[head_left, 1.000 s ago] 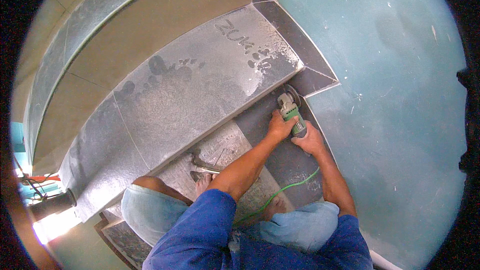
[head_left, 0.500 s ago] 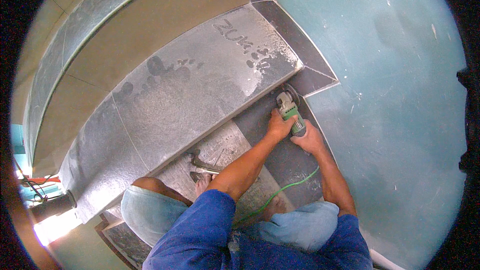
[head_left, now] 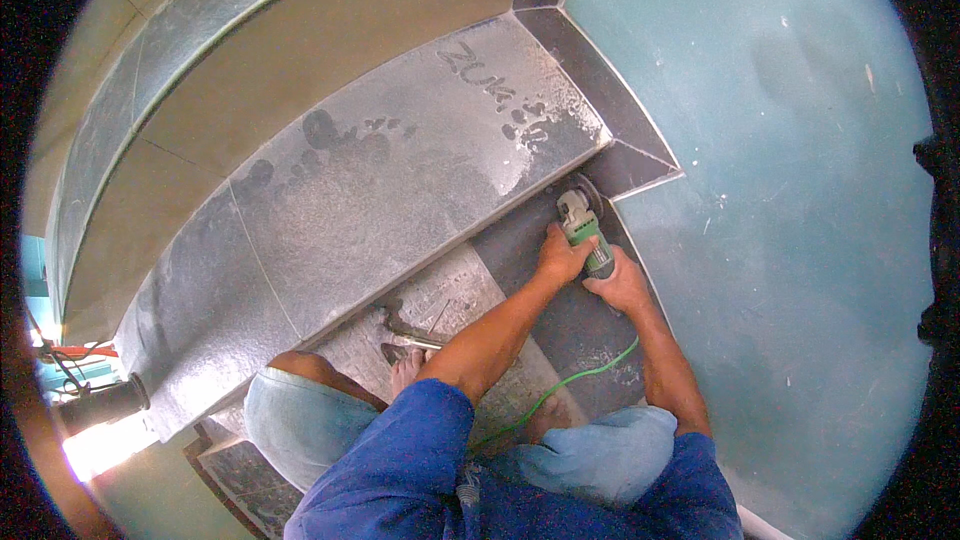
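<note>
Both my hands grip a green and grey angle grinder (head_left: 582, 230). My left hand (head_left: 564, 256) wraps round its body near the head, and my right hand (head_left: 621, 283) holds the rear end. At the front, the grinder's round disc (head_left: 581, 194) sits close to the dark skirting tile and the corner by the wall. A green power cord (head_left: 590, 372) trails from below my right hand toward my legs. Under the tool lies a dark floor tile (head_left: 540, 225). Exactly where the disc touches is hidden by the tool head.
A wide grey stair tread (head_left: 340, 190), dusty and marked, runs along the left. Beyond it rises a beige riser (head_left: 300, 60). A teal wall (head_left: 780, 240) stands on the right. Beside my foot, a hammer-like metal tool (head_left: 410, 336) rests on the rough bare step.
The view has shifted slightly, so the stair and wall sit a little lower and to the right. Both hands keep their grip on the grinder at almost the same spot.
</note>
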Demonstrator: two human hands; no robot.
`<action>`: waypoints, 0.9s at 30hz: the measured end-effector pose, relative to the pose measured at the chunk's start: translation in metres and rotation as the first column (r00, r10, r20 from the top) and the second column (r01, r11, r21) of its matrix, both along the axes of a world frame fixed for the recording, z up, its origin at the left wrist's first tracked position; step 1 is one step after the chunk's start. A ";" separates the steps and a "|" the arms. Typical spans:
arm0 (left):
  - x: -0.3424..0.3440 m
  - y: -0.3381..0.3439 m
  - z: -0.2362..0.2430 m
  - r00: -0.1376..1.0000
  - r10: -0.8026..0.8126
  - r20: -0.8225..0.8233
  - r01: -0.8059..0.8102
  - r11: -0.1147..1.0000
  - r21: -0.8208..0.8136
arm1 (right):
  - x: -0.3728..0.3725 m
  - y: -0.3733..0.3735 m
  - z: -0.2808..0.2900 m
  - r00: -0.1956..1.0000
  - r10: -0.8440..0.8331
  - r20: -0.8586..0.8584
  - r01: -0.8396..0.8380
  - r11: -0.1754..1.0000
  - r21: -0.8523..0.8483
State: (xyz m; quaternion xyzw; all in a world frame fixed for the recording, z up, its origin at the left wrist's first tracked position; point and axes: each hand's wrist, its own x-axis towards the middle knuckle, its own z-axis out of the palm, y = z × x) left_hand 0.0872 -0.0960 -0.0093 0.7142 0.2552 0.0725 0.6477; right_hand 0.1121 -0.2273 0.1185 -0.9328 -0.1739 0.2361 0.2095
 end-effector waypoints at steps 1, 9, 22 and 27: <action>0.001 0.000 -0.002 1.000 -0.003 0.005 0.003 1.000 -0.004 | 0.000 0.000 0.001 1.000 0.001 -0.002 -0.001 1.000 0.004; -0.002 0.003 0.008 1.000 -0.009 -0.001 0.009 0.998 -0.064 | 0.000 0.003 0.003 1.000 -0.029 -0.002 0.029 0.999 -0.016; 0.003 0.000 -0.005 1.000 -0.006 0.002 0.006 0.999 -0.032 | -0.001 0.007 0.010 1.000 -0.001 -0.003 0.001 1.000 -0.011; 0.002 0.001 0.000 0.999 -0.012 -0.047 0.009 0.997 -0.072 | -0.002 0.008 0.008 1.000 0.000 0.002 0.000 0.999 0.041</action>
